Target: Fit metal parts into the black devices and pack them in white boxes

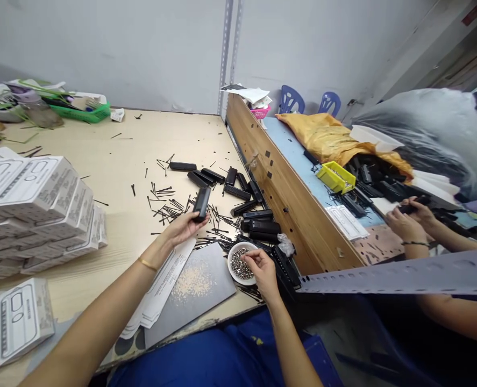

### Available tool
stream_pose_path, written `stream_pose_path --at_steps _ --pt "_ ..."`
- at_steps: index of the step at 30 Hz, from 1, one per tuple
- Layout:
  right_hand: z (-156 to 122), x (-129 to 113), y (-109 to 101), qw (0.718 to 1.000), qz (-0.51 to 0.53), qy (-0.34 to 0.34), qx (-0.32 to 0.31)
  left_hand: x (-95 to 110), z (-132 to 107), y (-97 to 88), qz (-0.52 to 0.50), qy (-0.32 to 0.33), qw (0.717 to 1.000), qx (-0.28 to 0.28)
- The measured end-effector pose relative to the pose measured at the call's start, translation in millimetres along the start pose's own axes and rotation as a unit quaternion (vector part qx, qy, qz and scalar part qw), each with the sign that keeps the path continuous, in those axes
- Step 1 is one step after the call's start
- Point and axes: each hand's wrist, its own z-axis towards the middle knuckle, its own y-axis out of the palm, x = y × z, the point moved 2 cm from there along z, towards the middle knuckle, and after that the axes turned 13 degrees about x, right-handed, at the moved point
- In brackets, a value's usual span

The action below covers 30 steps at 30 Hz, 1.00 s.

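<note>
My left hand [187, 228] is closed around the lower end of a black oblong plastic casing [201, 203], raised over the table. At the right, the fingertips of my right hand [264, 273] pinch together over a white bowl [230, 267] full of small shiny metal pieces [241, 262], which look like screws. Whatever is between those fingertips is too small to make out. Beyond my hands lie several more black casings [238, 192] and many thin black sticks [173, 207]. A grey board [214, 290] with pale specks lies between my arms, beside printed paper sheets [161, 290].
Stacked white printed boxes [40, 199] stand at the left. A green basket [89, 112] sits at the back left. The wooden partition [278, 199] borders the table on the right. Past it, a co-worker's hands [410, 220] hold a black part near a yellow basket [337, 177].
</note>
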Motion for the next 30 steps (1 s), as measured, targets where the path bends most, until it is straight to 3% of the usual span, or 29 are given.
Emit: stream_pose_path --at_steps 5,8,12,17,24,30 --pt "-9 -14 18 0.993 0.093 0.073 -0.025 -16 -66 5.6 -0.180 -0.070 0.980 -0.043" --pt "-19 -21 39 0.994 0.086 0.062 -0.033 -20 -85 11.7 -0.251 -0.085 0.964 0.027" --pt "-36 -29 64 0.997 0.075 0.010 -0.007 -21 -96 19.0 -0.347 -0.107 0.922 0.135" --pt "-48 -37 79 0.989 0.066 -0.113 0.074 -19 -106 24.5 -0.412 -0.160 0.875 0.197" --pt "-50 -36 84 0.982 0.016 -0.175 0.063 -17 -114 23.3 -0.424 -0.164 0.866 0.209" --pt "-53 -34 84 0.986 0.069 -0.130 0.082 -15 -117 24.9 -0.415 -0.155 0.871 0.214"
